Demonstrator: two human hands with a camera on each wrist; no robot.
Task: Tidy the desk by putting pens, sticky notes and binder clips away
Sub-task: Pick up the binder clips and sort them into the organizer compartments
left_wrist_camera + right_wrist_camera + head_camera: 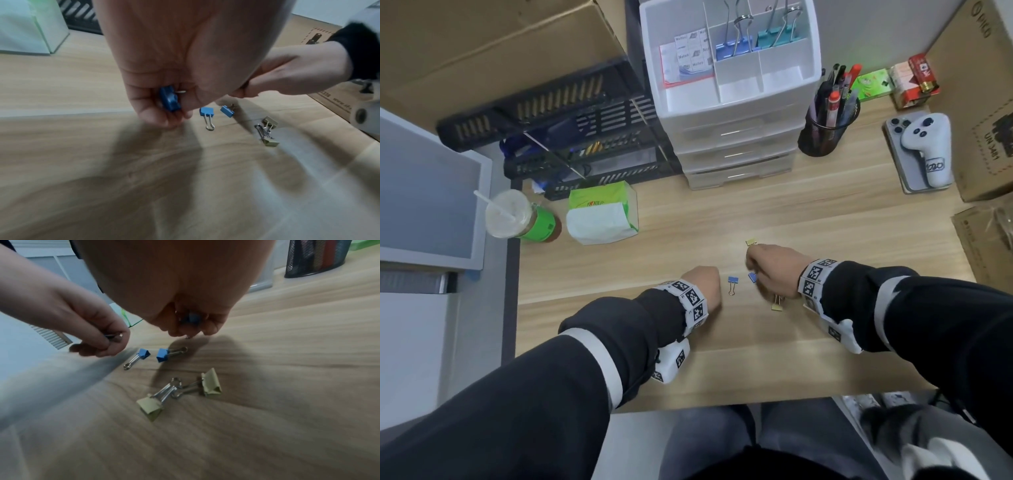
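Observation:
Small binder clips lie on the wooden desk [808,219] between my hands. My left hand [709,284] is a fist, and the left wrist view shows it gripping blue binder clips [168,99]. My right hand [756,267] hovers just right of it, fingers curled round one blue clip [193,318]. Two loose blue clips [144,353] [162,355] lie between the hands. Two yellow clips [151,408] [211,384] lie under my right wrist. Another yellow clip [750,242] sits just past my right fingers.
A white drawer organizer [739,137] stands at the back, with sticky notes [688,56] and large binder clips [734,44] in its top compartments. To its right stands a mesh pen cup [825,130]. A tissue pack [602,212] and drink cup [517,219] sit left; boxes line the right.

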